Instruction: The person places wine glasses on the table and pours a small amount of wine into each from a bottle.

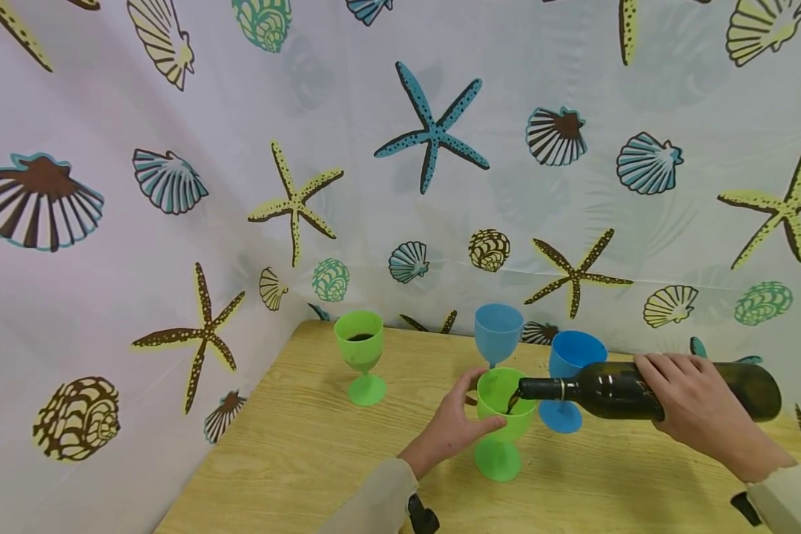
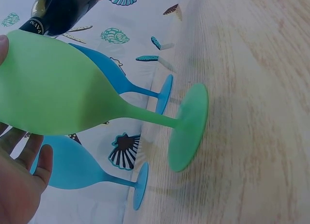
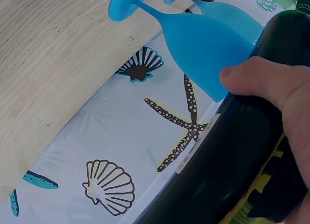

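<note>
In the head view my right hand [image 1: 697, 397] grips a dark wine bottle [image 1: 614, 391] round its body. The bottle lies nearly level, its neck pointing left over the rim of a green goblet [image 1: 498, 458], and dark liquid runs from its mouth into the cup. My left hand [image 1: 450, 426] holds that goblet's bowl, thumb on the near side and fingers at the far side. The left wrist view shows the goblet's foot [image 2: 189, 129] on the table. Seen from the right wrist, the thumb [image 3: 256, 79] lies across the bottle [image 3: 227, 132].
Behind stand a light blue goblet [image 1: 498, 334] and a darker blue goblet [image 1: 561, 417], the latter close beside the bottle neck. At the back left, another green goblet [image 1: 366, 389] contains dark liquid. A curtain [image 1: 347, 96] with shells and starfish borders the wooden table [image 1: 294, 460].
</note>
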A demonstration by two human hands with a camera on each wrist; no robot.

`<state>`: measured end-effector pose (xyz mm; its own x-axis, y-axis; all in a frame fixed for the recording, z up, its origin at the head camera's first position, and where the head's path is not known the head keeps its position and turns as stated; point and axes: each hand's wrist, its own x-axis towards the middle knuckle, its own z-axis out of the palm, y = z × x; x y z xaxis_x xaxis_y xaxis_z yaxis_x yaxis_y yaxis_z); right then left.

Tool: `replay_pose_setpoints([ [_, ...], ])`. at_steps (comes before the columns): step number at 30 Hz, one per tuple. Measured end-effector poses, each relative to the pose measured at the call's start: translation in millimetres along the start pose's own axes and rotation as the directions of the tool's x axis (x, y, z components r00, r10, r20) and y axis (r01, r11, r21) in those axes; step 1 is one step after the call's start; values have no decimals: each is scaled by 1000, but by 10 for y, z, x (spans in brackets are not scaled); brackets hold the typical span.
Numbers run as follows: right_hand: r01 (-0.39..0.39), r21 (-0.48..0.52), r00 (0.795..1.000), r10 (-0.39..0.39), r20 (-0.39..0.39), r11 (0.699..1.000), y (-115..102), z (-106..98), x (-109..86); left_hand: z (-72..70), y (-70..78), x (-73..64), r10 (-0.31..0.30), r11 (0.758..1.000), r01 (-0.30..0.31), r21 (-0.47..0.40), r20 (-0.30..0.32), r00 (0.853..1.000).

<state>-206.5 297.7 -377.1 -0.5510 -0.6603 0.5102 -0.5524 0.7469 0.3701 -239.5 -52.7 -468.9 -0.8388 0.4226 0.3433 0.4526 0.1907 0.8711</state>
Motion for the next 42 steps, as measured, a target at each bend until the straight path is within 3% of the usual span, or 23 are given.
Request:
replay_pose_setpoints([
  [7, -6, -1, 1000, 6, 5, 1000, -1, -5, -7, -6, 20, 1, -17, 1000, 17, -3, 7, 1000],
  [15, 4, -5, 1000, -4, 3, 1000, -1, -9, -5, -9, 0, 0, 9, 1000, -9, 17, 5, 1000],
  [42, 19, -11, 1000, -20, -7, 1000, 7, -31, 12, -11, 11, 13, -48, 999, 48, 9, 3, 999],
])
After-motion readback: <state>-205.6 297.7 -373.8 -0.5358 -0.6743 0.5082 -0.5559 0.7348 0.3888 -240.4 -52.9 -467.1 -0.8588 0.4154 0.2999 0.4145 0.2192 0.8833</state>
